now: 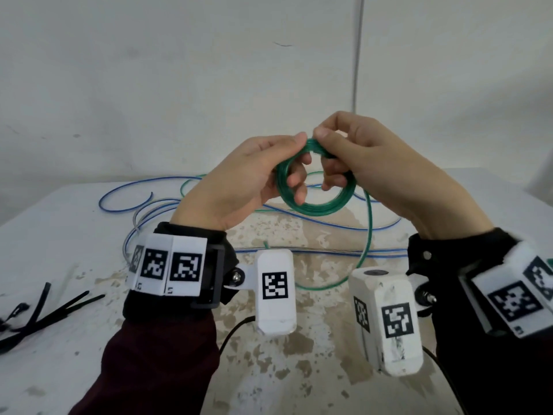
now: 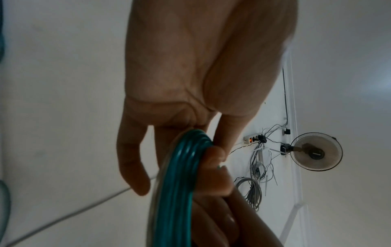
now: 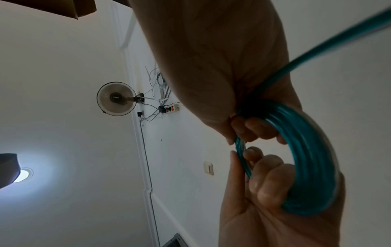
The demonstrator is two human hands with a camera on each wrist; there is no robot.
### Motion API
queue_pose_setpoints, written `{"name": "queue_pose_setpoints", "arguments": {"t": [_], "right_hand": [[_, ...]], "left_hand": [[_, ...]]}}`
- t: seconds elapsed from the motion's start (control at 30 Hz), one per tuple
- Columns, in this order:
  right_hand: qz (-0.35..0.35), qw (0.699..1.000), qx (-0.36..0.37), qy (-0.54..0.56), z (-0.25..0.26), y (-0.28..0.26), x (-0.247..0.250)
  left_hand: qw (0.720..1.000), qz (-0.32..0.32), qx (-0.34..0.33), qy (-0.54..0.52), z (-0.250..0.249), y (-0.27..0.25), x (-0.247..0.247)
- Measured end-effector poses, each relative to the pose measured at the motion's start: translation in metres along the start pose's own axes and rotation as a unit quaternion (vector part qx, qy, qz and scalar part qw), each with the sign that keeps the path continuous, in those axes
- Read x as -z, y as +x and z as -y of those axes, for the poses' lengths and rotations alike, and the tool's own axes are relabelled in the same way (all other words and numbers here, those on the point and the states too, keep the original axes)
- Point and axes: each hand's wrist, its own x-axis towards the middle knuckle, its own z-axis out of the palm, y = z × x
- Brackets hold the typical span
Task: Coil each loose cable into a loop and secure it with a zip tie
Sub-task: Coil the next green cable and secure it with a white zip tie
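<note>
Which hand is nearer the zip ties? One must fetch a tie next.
Left. The left hand holds the coil above the table on the zip ties' side; the right hand is farther across.

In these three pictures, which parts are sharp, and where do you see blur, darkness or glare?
Head view: evenly lit; both hands and the green coil are fairly sharp, while the right wrist markers smear. Left wrist view: dim, the left hand backlit, coil strands soft. Right wrist view: the ceiling lamp flares, and the loose green strand streaks with motion blur.
</note>
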Motion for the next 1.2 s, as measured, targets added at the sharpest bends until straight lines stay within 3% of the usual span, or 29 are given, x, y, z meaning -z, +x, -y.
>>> {"name": "queue_pose_setpoints", "arguments": {"t": [0.23,0.4,0.57,0.7,0.8,0.87,1.0,1.2], "right_hand": [[0.033,0.999,-0.018,-0.016,-0.004,0.001,-0.007],[-0.004,0.998,-0.013,0.057,-0.007,0.006,-0.006],[0.017,0.987,-0.003,0.161,-0.003,0.005,-0.006],[0.005,0.985,0.009,0.174,0.0,0.005,-0.003],[0.037,0.994,-0.001,0.101,0.0,0.001,0.001],[0.024,0.998,-0.011,0.062,-0.001,0.0,0.0],[-0.047,0.992,-0.016,0.117,-0.002,0.006,-0.007],[-0.045,0.992,0.026,0.113,0.0,0.003,0.002]], "left_hand": [[0.995,0.054,0.028,0.081,0.0,-0.003,0.002],[0.995,-0.035,-0.055,0.08,0.0,0.001,0.006],[0.983,-0.122,-0.135,-0.013,-0.001,0.004,0.002],[0.987,-0.061,-0.092,-0.116,0.0,0.006,-0.007],[0.998,0.007,-0.037,-0.043,-0.002,0.003,-0.002],[1.0,0.019,-0.022,0.004,-0.001,0.0,0.001],[0.998,-0.024,-0.063,0.019,0.0,0.0,0.002],[0.989,-0.076,-0.114,-0.051,-0.004,0.003,-0.003]]}}
